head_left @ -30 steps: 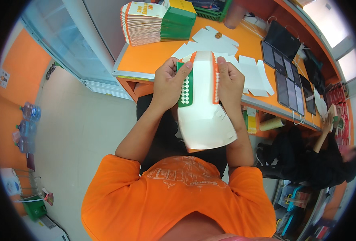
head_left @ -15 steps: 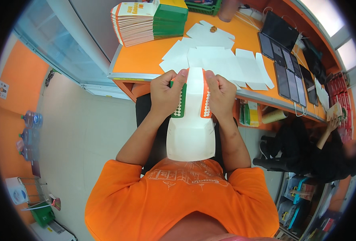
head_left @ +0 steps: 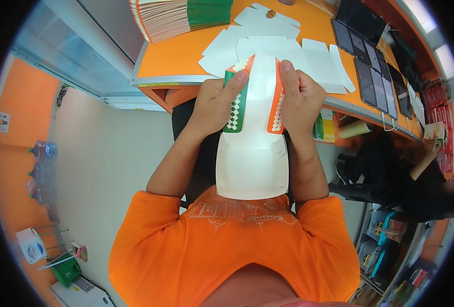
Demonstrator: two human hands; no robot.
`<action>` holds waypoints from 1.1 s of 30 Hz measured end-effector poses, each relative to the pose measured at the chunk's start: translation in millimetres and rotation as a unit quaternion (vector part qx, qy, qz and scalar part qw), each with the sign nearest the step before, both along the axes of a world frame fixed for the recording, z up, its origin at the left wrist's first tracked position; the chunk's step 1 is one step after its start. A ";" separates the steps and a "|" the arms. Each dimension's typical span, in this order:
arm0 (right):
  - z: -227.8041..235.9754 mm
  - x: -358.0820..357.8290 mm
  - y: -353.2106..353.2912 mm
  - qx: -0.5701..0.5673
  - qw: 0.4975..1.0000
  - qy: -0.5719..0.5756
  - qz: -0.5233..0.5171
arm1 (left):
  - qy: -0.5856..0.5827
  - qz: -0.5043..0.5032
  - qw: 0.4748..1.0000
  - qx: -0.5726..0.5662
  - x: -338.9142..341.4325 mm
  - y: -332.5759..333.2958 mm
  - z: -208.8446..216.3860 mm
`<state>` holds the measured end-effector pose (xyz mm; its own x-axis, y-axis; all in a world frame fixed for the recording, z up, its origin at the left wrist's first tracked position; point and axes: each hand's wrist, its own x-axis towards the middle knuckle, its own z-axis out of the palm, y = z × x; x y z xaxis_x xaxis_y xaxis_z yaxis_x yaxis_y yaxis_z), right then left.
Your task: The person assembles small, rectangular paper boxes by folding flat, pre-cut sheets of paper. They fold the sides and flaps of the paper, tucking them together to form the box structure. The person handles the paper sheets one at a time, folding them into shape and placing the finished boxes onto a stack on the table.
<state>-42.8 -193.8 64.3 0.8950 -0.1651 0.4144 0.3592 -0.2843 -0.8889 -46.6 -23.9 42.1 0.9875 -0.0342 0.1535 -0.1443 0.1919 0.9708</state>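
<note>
Between my two hands is a paper food box (head_left: 252, 166), white inside, held in front of my chest. Its lower half forms a shallow tray, nearest my shirt. The upper half has side flaps, green on the left and orange on the right, with white patterns. My left hand (head_left: 215, 105) grips the green flap, thumb on top and fingers behind it. On the orange flap, my right hand (head_left: 302, 100) is closed in the same way. The fingertips behind the box are hidden.
Flattened white cartons (head_left: 316, 59) lie on the orange table (head_left: 175, 59), beside a stack of folded boxes (head_left: 168, 20). Several phones (head_left: 373, 84) rest at the right. Another person (head_left: 391, 174) sits beyond. Water bottles (head_left: 43, 176) stand along the left wall.
My hands have moved apart and slightly up, spreading the box's side flaps wider. The tray part now looks more open. The view has shifted, so the table sits higher.
</note>
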 end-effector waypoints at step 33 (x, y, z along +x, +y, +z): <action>130.9 243.5 33.5 -0.370 0.879 -0.087 0.289 | -0.004 0.108 0.988 0.111 241.1 175.2 179.5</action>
<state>200.7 -160.3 195.2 0.6536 0.6681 0.3555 0.7456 -0.4878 -0.4541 194.5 151.3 221.6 0.9741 0.1440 0.1742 -0.1666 -0.0627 0.9840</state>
